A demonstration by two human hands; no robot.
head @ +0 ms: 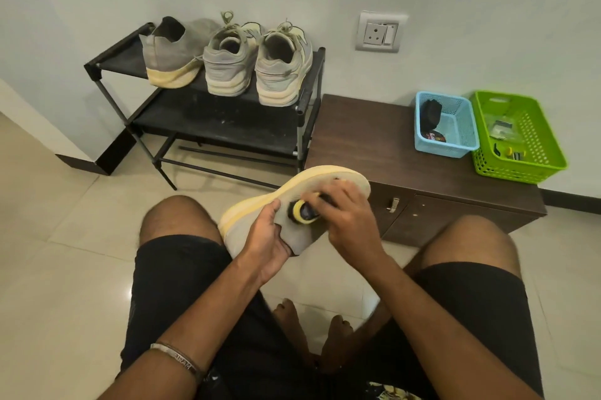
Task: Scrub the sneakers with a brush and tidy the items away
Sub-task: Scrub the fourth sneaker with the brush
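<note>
Shoe rack point(208, 120) at 11 o'clock: three sneakers point(227, 64) parked on top. Desk point(374, 146) at 1 o'clock carries the blue basket point(455, 126) and green basket point(533, 139). Fourth sneaker point(260, 224) dead centre, left grip point(270, 243) clamped on its heel, right grip point(348, 220) clamped on the brush point(304, 211), bristles on the upper. Mid-scrub; tidying not started.

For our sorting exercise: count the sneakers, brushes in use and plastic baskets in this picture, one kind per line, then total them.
Sneakers: 4, three on the rack, one held
Brushes in use: 1
Plastic baskets: 2, blue, green
Total: 7
</note>
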